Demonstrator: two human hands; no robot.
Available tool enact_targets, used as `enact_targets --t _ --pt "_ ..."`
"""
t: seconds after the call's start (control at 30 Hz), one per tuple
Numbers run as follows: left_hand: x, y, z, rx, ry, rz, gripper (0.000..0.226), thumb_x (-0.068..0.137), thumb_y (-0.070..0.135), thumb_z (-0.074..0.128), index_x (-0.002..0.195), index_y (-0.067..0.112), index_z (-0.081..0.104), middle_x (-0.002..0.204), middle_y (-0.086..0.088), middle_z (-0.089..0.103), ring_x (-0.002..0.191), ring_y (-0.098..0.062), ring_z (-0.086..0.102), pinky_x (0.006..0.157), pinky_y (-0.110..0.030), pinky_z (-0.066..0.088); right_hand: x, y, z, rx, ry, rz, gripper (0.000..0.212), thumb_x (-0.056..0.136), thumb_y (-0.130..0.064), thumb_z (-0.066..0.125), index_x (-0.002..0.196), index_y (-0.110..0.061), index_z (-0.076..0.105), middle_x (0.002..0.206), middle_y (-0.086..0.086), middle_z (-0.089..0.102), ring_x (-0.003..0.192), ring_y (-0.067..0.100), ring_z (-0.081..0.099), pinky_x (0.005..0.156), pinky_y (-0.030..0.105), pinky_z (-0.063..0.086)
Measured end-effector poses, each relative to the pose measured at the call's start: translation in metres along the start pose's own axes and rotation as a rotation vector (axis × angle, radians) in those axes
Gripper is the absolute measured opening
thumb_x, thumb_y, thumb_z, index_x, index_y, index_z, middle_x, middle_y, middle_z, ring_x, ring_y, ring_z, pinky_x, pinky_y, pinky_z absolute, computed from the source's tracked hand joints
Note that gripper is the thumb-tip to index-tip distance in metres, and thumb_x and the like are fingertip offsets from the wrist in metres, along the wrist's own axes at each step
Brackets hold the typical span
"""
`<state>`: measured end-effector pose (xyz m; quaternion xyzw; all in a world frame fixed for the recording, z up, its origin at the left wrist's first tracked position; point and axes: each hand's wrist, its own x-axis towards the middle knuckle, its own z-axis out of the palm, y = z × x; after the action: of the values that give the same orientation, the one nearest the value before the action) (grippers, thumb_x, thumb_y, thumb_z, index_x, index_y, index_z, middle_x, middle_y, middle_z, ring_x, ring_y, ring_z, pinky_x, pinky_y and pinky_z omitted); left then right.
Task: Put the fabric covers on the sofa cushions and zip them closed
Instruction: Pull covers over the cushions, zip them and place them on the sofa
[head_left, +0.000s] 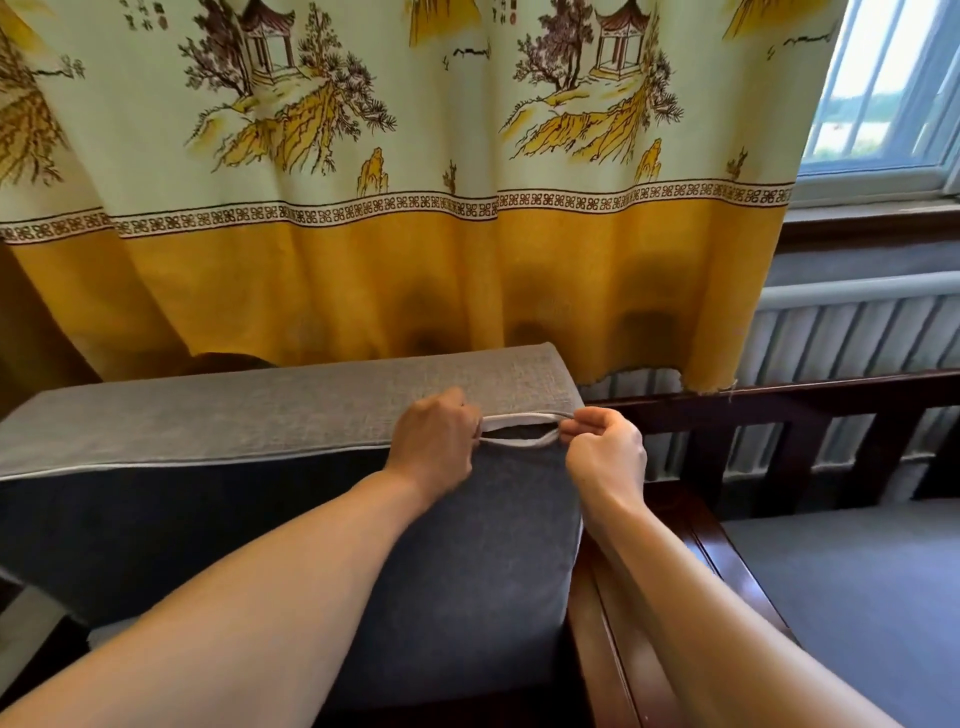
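Item: rectangular sofa cushion in grey woven fabric cover (291, 410), standing on its long edge on the dark polished wooden sofa frame (748, 402), at the frame's left end beside the armrest rail. Upper face lighter grey, front face darker, pale piping along the seam.

Zip opening (519, 432): a short eye-shaped gap at the cushion's upper right corner, dark inside, pale edges bowed apart. Left of the gap the seam lies flat and appears closed. Judged: last stretch of zipping.

Risks:
- Edges bowed apart; if the slider is drawn while they gape, it may jam or bite the cover cloth or the filling beneath.
- The corner bends just past the gap; a pull off the line of the seam could strain the teeth or stall there.
- The cushion stands unsupported on its edge; a hard pull towards the armrest could tip or slide it.

Left hand (434, 441): knuckles up, forearm reaching in from lower left, fingers curled shut and pinching the seam at the gap's left end. Whether it holds the slider cannot be told.

Right hand (605, 449): forearm along the armrest, fingers bent closed, thumb and forefinger nipping the seam at the gap's right end.

Background: yellow and cream printed curtain (415, 208) hanging behind the cushion.
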<state>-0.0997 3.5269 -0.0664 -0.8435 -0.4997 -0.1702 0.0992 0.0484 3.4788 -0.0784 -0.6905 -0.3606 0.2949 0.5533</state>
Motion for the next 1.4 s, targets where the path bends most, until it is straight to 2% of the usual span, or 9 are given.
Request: enact_targets --t 0.2,0.33,0.47,0.63,0.8,0.93,1.13,1.27,1.4 --pt "-0.001 -0.011 0.001 -0.057 0.016 0.103 0.013 0.090 0.014 0.056 0.101 0.013 0.063 0.105 -0.004 0.055 0.092 -0.017 0.052 0.068 -0.020 0.036 -0.015 -0.008 0.036 -0.074 0.041 0.005 0.035 0.082 0.007 0.043 0.103 -0.012 0.063 0.094 0.003 0.069 0.097 0.018 0.063 0.095 0.038 0.049" --pt "-0.022 -0.035 0.000 0.042 -0.016 0.149 0.026 0.087 0.016 0.058 0.113 0.013 0.058 0.124 -0.006 0.042 0.108 -0.022 0.044 0.076 -0.027 0.040 -0.024 -0.011 0.048 -0.153 0.116 0.003 0.033 0.078 0.004 0.040 0.088 -0.021 0.059 0.103 0.007 0.065 0.096 0.020 0.063 0.095 0.040 0.048" --pt "-0.056 -0.093 -0.009 0.202 -0.113 0.102 0.025 0.087 0.019 0.057 0.112 0.016 0.062 0.138 -0.008 0.031 0.122 -0.028 0.035 0.084 -0.036 0.045 -0.034 -0.018 0.051 -0.180 0.129 0.034 0.032 0.083 0.005 0.042 0.102 -0.013 0.059 0.102 0.005 0.066 0.105 0.023 0.058 0.098 0.041 0.046" --pt "-0.083 -0.147 -0.035 0.188 -0.114 -0.051 0.017 0.084 0.012 0.058 0.099 0.009 0.066 0.118 -0.008 0.050 0.103 -0.025 0.050 0.069 -0.034 0.050 -0.046 -0.024 0.060 -0.226 0.102 0.042 0.034 0.087 0.003 0.044 0.119 -0.006 0.051 0.115 0.009 0.059 0.113 0.025 0.051 0.099 0.034 0.040" --pt "-0.079 -0.161 -0.037 0.118 -0.082 -0.124 0.011 0.088 0.012 0.058 0.094 0.012 0.067 0.101 -0.004 0.056 0.088 -0.020 0.056 0.065 -0.025 0.040 -0.047 -0.019 0.069 -0.219 0.155 0.028 0.038 0.084 0.005 0.044 0.120 -0.005 0.051 0.119 0.013 0.057 0.115 0.028 0.050 0.103 0.036 0.038" --pt "-0.077 -0.170 -0.033 0.022 -0.043 -0.136 0.007 0.086 0.015 0.062 0.088 0.012 0.069 0.095 -0.006 0.058 0.084 -0.022 0.056 0.065 -0.025 0.037 -0.050 -0.019 0.074 -0.222 0.205 -0.011 0.035 0.085 0.005 0.045 0.118 -0.003 0.052 0.114 0.013 0.059 0.111 0.027 0.052 0.097 0.031 0.037" --pt "-0.076 -0.175 -0.031 -0.021 -0.037 -0.111 0.009 0.087 0.015 0.059 0.091 0.012 0.068 0.098 -0.007 0.057 0.085 -0.022 0.057 0.068 -0.027 0.042 -0.079 -0.028 0.126 -0.234 0.072 -0.084 0.035 0.083 0.008 0.046 0.115 -0.005 0.055 0.104 0.008 0.061 0.094 0.017 0.053 0.081 0.020 0.037" --pt "-0.076 -0.184 -0.032 -0.026 -0.058 -0.047 0.012 0.089 0.013 0.056 0.095 0.012 0.066 0.102 -0.006 0.055 0.091 -0.023 0.056 0.069 -0.026 0.040 -0.095 -0.035 0.162 -0.231 0.067 -0.083 0.032 0.083 0.007 0.046 0.108 -0.008 0.059 0.103 0.008 0.064 0.097 0.020 0.057 0.082 0.022 0.042" --pt "-0.079 -0.188 -0.037 0.088 -0.104 0.032 0.020 0.092 0.017 0.053 0.109 0.011 0.060 0.114 -0.008 0.049 0.102 -0.025 0.051 0.074 -0.030 0.042 -0.127 -0.048 0.217 -0.224 -0.036 -0.130 0.034 0.080 0.007 0.046 0.105 -0.008 0.064 0.100 0.007 0.068 0.099 0.019 0.061 0.090 0.028 0.048"
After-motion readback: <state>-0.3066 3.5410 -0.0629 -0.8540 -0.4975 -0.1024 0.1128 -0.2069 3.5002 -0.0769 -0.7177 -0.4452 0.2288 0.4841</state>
